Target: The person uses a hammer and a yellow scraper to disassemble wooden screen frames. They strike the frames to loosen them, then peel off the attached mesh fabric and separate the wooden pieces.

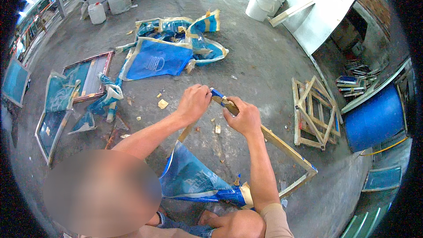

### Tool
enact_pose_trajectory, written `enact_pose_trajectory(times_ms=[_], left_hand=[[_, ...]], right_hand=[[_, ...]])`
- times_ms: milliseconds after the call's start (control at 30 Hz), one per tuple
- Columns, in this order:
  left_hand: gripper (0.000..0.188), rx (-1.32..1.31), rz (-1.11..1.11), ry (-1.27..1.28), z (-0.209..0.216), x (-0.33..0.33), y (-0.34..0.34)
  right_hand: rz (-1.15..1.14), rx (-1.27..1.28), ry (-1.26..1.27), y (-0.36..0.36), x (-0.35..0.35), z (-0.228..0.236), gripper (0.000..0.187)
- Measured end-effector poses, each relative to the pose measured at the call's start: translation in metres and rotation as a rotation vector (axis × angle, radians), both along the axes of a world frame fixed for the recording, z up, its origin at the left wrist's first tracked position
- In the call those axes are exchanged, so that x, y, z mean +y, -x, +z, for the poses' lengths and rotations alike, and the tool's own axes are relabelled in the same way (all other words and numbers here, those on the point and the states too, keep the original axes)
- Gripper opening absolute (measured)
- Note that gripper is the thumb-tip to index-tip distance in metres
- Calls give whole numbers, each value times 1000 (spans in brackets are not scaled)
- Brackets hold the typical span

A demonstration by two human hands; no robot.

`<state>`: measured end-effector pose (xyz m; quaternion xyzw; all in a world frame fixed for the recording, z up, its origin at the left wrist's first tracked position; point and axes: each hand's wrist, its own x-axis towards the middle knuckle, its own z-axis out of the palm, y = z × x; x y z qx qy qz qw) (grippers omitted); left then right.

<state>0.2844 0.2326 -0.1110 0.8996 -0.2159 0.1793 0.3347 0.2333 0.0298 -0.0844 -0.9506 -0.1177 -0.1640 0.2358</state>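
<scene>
A wooden screen-printing frame point(286, 150) stands tilted in front of me, its far corner raised between my hands. My left hand point(194, 104) is closed at that corner, beside a strip of blue material point(217, 92) on the wood. Just to the right, my right hand point(246, 118) grips the frame's bar, thumb and fingers on either side. Whether the left fingertips also pinch the strip, I cannot tell. Blue mesh point(189, 176) hangs loose from the near left side of the frame, folded over with a torn, taped edge near my knee.
Beyond my hands lies a heap of removed blue mesh point(156, 59). Meshed frames point(91, 76) and scraps lie to the left. Bare wooden frames point(315, 114) are stacked at right, near a blue drum point(374, 117). White buckets point(260, 6) stand farther back. Small yellowish scraps point(163, 104) dot the concrete floor.
</scene>
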Motion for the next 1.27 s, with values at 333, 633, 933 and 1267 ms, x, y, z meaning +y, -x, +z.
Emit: enact_pose_trajectory(times_ms=[333, 633, 933, 1267], left_hand=[[17, 157, 74, 153, -7, -28, -5], [42, 199, -336, 279, 20, 37, -40], [14, 196, -570, 53, 19, 6, -66], [23, 258, -320, -9, 12, -23, -81]], right_hand=[[-16, -10, 40, 3, 1, -2, 36], [11, 13, -16, 2, -2, -5, 40], [-43, 39, 6, 7, 7, 6, 42], [-132, 162, 131, 2, 16, 9, 56]])
